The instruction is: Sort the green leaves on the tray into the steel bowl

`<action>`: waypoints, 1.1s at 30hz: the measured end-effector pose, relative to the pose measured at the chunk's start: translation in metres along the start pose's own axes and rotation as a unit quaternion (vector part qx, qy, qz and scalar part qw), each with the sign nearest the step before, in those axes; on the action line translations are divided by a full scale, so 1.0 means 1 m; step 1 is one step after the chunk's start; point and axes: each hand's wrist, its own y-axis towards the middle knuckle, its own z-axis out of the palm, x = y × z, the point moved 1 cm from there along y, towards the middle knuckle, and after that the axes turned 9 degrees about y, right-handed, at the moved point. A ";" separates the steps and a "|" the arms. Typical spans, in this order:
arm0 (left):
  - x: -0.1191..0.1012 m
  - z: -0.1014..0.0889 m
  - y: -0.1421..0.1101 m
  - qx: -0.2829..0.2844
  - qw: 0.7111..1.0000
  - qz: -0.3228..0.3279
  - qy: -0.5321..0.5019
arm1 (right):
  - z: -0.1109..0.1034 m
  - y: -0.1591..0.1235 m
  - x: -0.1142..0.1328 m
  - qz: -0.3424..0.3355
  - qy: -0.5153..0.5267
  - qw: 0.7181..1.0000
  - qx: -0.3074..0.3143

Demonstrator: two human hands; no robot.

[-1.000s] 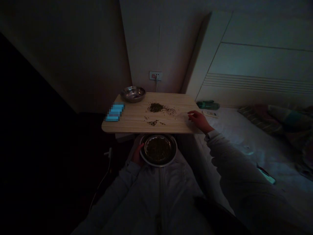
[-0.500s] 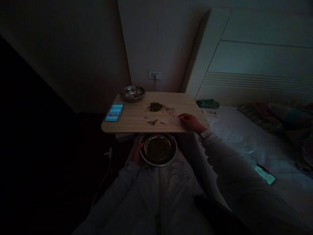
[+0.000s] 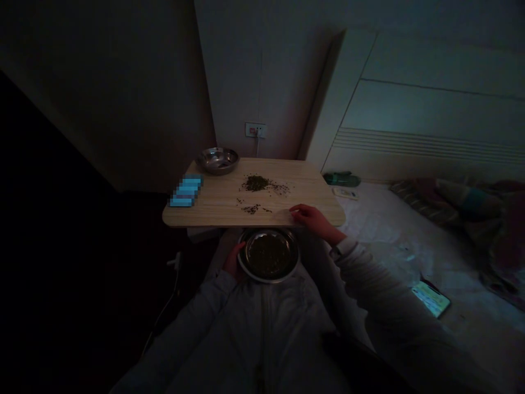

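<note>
In the head view my left hand [image 3: 235,261] is closed on the left rim of a round metal bowl [image 3: 268,280] in my lap, under the table's front edge. A layer of small dark grains [image 3: 268,254] lies in the bowl. My right hand [image 3: 308,219] rests at the front right of the wooden table [image 3: 217,213], fingers pinched on a thin see-through piece [image 3: 283,215] whose kind I cannot make out. Left of it is a small scatter of dark grains [image 3: 251,209]. Farther back lie a heap of greenish grains [image 3: 256,183] and loose dark grains [image 3: 281,189].
A second metal bowl [image 3: 219,161] stands at the table's back left, with a blurred lit phone [image 3: 186,191] before it. On the bed at right lie a green bottle [image 3: 342,179], a white remote [image 3: 345,193] and another lit phone [image 3: 431,298]. A white cable [image 3: 164,312] hangs at left.
My right hand has drawn slightly toward the table's front edge with the see-through piece. My left hand stays on the bowl, and the whole view has shifted a little.
</note>
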 end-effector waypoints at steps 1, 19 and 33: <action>0.000 -0.001 0.000 0.000 1.000 -0.002 0.000 | 0.000 0.003 0.001 0.007 -0.003 1.000 -0.014; -0.002 -0.018 0.003 -0.034 0.996 0.074 -0.029 | 0.028 0.044 0.021 0.004 -0.068 0.998 0.008; -0.002 -0.019 0.001 -0.027 0.997 0.070 -0.033 | 0.030 0.032 0.017 -0.015 -0.042 0.999 0.014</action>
